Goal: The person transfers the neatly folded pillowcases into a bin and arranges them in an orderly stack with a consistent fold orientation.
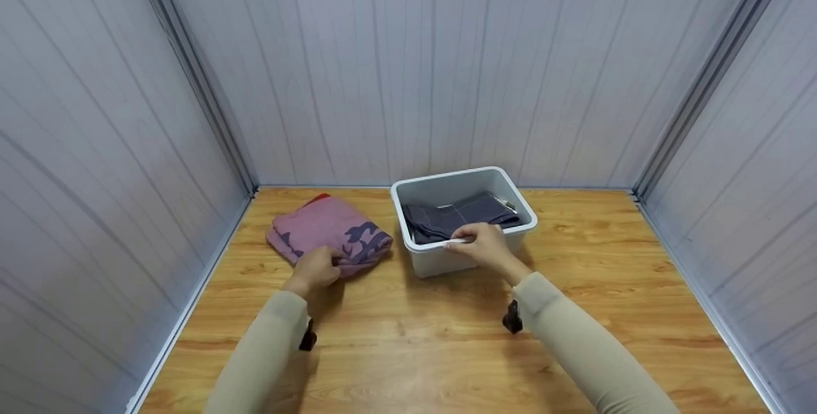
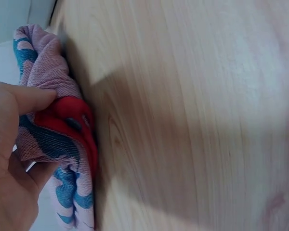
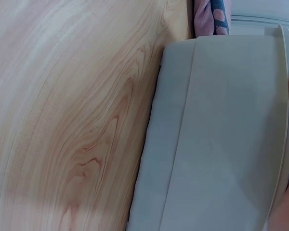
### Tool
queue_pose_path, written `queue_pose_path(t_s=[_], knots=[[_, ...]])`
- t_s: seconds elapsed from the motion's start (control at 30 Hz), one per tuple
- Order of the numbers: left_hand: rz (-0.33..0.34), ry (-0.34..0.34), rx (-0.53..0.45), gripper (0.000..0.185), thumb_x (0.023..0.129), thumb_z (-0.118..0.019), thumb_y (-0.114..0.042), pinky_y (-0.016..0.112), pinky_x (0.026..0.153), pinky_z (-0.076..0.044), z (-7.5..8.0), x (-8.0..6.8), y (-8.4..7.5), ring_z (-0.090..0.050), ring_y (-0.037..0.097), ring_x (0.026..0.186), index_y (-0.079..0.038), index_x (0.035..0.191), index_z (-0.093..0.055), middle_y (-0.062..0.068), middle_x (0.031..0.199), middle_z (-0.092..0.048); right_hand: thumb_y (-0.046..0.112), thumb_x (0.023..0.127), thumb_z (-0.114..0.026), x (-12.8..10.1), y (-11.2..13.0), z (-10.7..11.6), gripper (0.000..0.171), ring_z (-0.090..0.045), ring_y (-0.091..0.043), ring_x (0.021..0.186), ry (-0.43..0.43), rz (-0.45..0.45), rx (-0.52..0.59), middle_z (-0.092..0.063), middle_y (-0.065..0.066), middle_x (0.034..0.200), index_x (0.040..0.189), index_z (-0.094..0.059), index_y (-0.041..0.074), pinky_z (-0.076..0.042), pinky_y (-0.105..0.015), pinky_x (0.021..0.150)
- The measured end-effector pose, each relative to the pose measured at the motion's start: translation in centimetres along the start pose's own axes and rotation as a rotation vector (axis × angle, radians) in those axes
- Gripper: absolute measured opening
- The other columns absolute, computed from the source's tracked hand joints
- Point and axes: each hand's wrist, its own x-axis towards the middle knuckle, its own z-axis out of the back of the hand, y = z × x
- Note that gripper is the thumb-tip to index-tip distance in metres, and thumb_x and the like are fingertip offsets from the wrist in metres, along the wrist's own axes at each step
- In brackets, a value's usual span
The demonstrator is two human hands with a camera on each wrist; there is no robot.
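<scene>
Pink patterned cloth, grey bin, warm wood

At centre left of the head view the folded cloth is dusty pink with slate-blue camouflage blotches and a red inner layer; the left wrist view shows those blotches as teal. The plastic bin at centre is pale grey, holding a dark charcoal-grey garment. The desk is honey-toned wood with reddish grain. The sleeves are beige; the wall panels pale grey, vertically ribbed.

Both arms reach forward in beige sleeves, each with a small dark camera strapped under the wrist. The left hand sits lower and to the left, fingers curled inward with the thumb pressing across — a closed pinching grip. The right hand extends farther ahead, knuckles up, fingers hooked downward and clamped.
</scene>
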Motion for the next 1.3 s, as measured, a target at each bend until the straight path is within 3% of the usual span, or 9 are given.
queue_pose_path(t_s=[0.13, 0.23, 0.37, 0.57, 0.8, 0.9, 1.07, 1.3], knots=[[-0.045, 0.019, -0.012, 0.027, 0.093, -0.07, -0.004, 0.054, 0.103, -0.058, -0.1, -0.6, -0.2, -0.071, 0.028, 0.107, -0.004, 0.117, -0.081, 0.011, 0.115, -0.079, 0.028, 0.088, -0.091, 0.0, 0.0, 0.0, 0.018, -0.074, -0.024, 0.089, -0.005, 0.004, -0.002, -0.083, -0.003, 0.091, 0.093, -0.085, 0.012, -0.04, -0.05, 0.103], [-0.071, 0.022, -0.037, 0.018, 0.092, -0.074, -0.004, 0.046, 0.093, -0.059, -0.2, -1.1, -0.2, -0.067, 0.023, 0.095, -0.007, 0.108, -0.081, 0.006, 0.104, -0.076, 0.028, 0.089, -0.09, 0.0, -0.1, 0.1, 0.018, -0.073, -0.021, 0.09, 0.011, 0.003, 0.011, -0.084, -0.002, 0.095, 0.096, -0.086, 0.012, -0.045, -0.043, 0.099], [-0.091, 0.039, -0.071, 0.009, 0.09, -0.078, -0.004, 0.037, 0.08, -0.052, -0.3, -1.6, -0.3, -0.06, 0.019, 0.084, -0.01, 0.096, -0.079, 0.001, 0.09, -0.068, 0.021, 0.093, -0.087, 0.0, -0.2, 0.6, 0.02, -0.073, -0.02, 0.097, 0.057, 0.008, 0.104, -0.083, -0.009, 0.106, 0.106, -0.084, 0.006, -0.055, -0.03, 0.09], [-0.126, 0.076, -0.095, 0.008, 0.089, -0.081, -0.005, 0.031, 0.071, -0.046, -0.3, -2.2, -0.7, -0.057, 0.015, 0.076, -0.011, 0.09, -0.076, -0.002, 0.082, -0.063, 0.009, 0.094, -0.084, 0.0, -0.3, 1.2, 0.026, -0.072, -0.021, 0.101, 0.058, 0.056, 0.229, -0.08, -0.02, 0.113, 0.115, -0.079, -0.005, -0.055, -0.018, 0.085], [-0.126, 0.139, -0.131, 0.012, 0.092, -0.082, -0.007, 0.025, 0.061, -0.046, 0.0, -2.9, -1.0, -0.058, 0.011, 0.065, -0.012, 0.085, -0.073, -0.004, 0.073, -0.062, -0.001, 0.09, -0.085, -0.8, 0.4, 1.0, 0.022, -0.068, -0.006, 0.088, -0.116, 0.136, 0.316, -0.078, -0.021, 0.1, 0.108, -0.077, -0.01, -0.057, -0.022, 0.082], [-0.136, 0.149, -0.137, 0.012, 0.092, -0.083, -0.008, 0.025, 0.06, -0.047, 0.1, -3.1, -1.1, -0.057, 0.011, 0.064, -0.011, 0.084, -0.074, -0.004, 0.072, -0.062, -0.001, 0.089, -0.086, -1.5, 0.7, 0.8, 0.019, -0.064, -0.004, 0.083, -0.146, 0.154, 0.341, -0.077, -0.02, 0.094, 0.104, -0.078, -0.009, -0.055, -0.021, 0.077], [-0.147, 0.163, -0.159, 0.015, 0.09, -0.083, -0.007, 0.024, 0.057, -0.044, -0.1, -3.4, -1.3, -0.055, 0.01, 0.062, -0.01, 0.082, -0.072, -0.005, 0.07, -0.06, 0.0, 0.089, -0.087, -2.8, 0.8, 0.3, 0.014, -0.058, -0.003, 0.072, -0.128, 0.151, 0.354, -0.076, -0.018, 0.087, 0.1, -0.079, -0.005, -0.048, -0.017, 0.067], [-0.171, 0.193, -0.152, 0.016, 0.09, -0.083, -0.007, 0.025, 0.055, -0.043, -0.4, -3.8, -1.9, -0.054, 0.01, 0.061, -0.012, 0.081, -0.071, -0.006, 0.07, -0.059, 0.006, 0.09, -0.088, -4.6, 0.3, -0.7, 0.016, -0.059, -0.003, 0.073, -0.026, 0.119, 0.352, -0.078, -0.016, 0.089, 0.1, -0.08, -0.003, -0.048, -0.019, 0.068]])
